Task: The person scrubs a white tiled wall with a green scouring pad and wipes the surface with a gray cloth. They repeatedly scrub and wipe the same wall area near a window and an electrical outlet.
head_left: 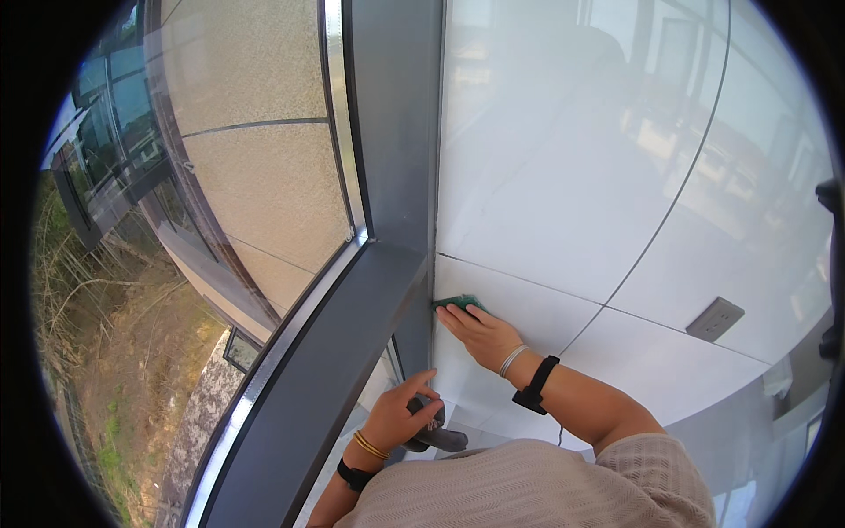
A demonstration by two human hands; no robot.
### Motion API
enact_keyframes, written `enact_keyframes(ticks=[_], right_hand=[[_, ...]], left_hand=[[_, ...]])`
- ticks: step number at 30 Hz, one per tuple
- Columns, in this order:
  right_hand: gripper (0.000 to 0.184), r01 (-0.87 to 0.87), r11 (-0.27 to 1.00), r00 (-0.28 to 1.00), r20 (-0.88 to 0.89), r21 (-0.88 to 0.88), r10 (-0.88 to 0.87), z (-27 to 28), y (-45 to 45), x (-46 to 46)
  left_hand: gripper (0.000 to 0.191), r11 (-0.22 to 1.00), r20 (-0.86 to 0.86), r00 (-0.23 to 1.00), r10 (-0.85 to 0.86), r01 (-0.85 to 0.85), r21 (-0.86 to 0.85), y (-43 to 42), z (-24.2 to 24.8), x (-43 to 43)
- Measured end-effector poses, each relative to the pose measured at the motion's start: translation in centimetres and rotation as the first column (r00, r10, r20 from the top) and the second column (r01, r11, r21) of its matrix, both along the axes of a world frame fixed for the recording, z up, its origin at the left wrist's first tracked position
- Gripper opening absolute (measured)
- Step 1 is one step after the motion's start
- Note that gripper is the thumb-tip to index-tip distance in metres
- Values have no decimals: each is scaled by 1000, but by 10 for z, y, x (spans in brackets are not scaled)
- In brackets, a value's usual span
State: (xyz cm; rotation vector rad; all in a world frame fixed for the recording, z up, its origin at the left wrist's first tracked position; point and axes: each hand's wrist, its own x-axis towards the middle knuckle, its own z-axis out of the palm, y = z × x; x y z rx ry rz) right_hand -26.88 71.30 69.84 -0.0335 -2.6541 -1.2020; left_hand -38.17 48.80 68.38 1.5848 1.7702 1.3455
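Observation:
With fingers spread along its back, my right hand [480, 333] presses a green scouring pad [462, 303] flat against the white wall tiles [528, 171]. The pad sits beside the seam where the tiles meet the dark grey window frame [389, 165], a little below a horizontal grout line. Part of the pad is hidden under the fingers. My left hand [401, 410] hovers lower down near the frame, holding nothing, its fingers apart and partly curled. Behind it, dark shoes [443, 437] show on the floor.
A grey wall socket [715, 319] sits on the tiles at the right. Left of the frame, window glass gives onto a beige outer wall [264, 178] and a dry slope [138, 336] far below. The grey sill [317, 343] runs diagonally towards me. A thin dark cable [560, 435] hangs below my right arm.

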Motion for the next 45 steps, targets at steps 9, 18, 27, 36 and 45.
enact_keyframes(ticks=[9,18,27,36,45], right_hand=[[57,-37,999,838,-546,-39,10,73,11,-13],[53,21,990,819,-566,-138,-96,61,-5,30],[44,-27,988,810,-583,-151,-67,55,-7,-8],[55,14,983,809,-576,-182,-118,64,-17,-13],[55,-4,981,752,-648,-193,-124,57,-20,-18]], left_hand=[[56,988,58,998,-35,43,-147,4,-1,4],[58,997,52,999,2,2,-77,-14,-20,-10],[54,975,211,977,32,16,-222,-20,-12,-7],[54,994,210,975,71,-53,-91,-26,-42,-9],[38,996,286,956,69,-50,-74,-27,-53,-13]])
